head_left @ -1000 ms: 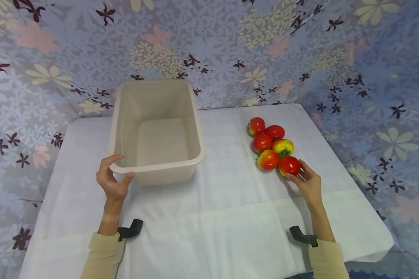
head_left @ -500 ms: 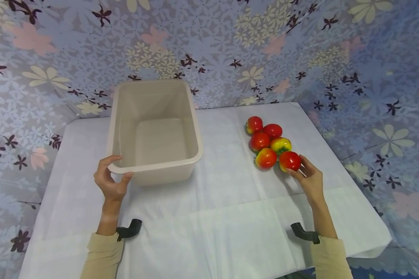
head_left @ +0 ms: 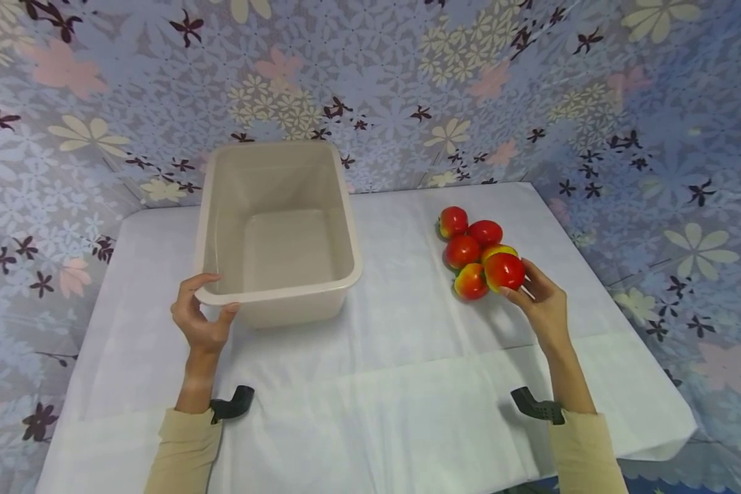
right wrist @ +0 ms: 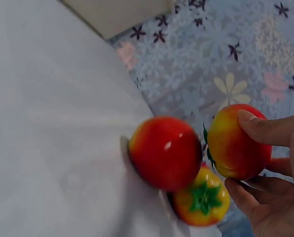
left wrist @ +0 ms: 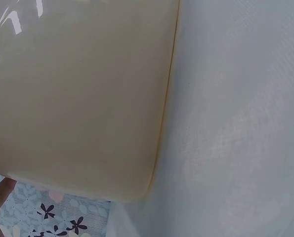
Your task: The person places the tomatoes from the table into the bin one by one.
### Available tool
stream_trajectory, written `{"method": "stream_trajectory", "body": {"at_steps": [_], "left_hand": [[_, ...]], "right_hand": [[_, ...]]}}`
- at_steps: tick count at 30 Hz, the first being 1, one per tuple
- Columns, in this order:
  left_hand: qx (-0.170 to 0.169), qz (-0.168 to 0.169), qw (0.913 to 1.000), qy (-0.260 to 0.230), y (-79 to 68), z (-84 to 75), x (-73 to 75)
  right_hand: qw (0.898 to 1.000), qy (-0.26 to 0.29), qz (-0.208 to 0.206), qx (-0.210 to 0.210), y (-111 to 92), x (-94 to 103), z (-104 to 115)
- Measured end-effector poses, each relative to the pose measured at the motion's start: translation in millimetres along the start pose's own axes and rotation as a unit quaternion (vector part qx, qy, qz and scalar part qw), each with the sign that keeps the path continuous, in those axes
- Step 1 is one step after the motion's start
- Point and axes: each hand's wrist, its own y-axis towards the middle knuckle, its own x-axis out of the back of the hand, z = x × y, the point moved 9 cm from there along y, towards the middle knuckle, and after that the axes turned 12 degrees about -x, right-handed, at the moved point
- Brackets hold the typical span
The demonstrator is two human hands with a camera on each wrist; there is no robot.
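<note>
My right hand [head_left: 545,309] grips a shiny red-and-yellow tomato [head_left: 504,272] between thumb and fingers, raised off the cloth. In the right wrist view the held tomato [right wrist: 238,140] shows green leaves on its left side. Below and behind it several more tomatoes [head_left: 462,252] lie clustered on the table; a yellow one [head_left: 499,251] is partly covered by the held one. With my left hand [head_left: 202,328] I hold the near left corner of a deep beige plastic bin [head_left: 289,296], fingers over the rim and thumb at its front. No object shows inside the bin.
A white cloth covers the table [head_left: 401,384], which ends at a flowered backdrop [head_left: 383,89] behind and at the sides. The bin stands at the back left, the tomatoes at the right. Black wrist mounts [head_left: 231,403] sit on both forearms.
My right hand has lifted the front tomato off the table and moved it slightly up and left, over the yellow one. The left hand keeps its hold on the bin.
</note>
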Motion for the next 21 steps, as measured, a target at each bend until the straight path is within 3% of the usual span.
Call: {"method": "stream_trajectory", "body": {"at_steps": [12,21], "left_hand": [[-0.013,0.003,0.9999,0.009,6.5,-11.7,-5.1],[-0.014,-0.002,0.9997,0.019,-9.7,11.9,5.7]], "right_hand": [[0.997,-0.031,0.058,0.035,13,-43.8,47],[0.991,-0.042,0.117,0.051,23,-101.2,85]]}}
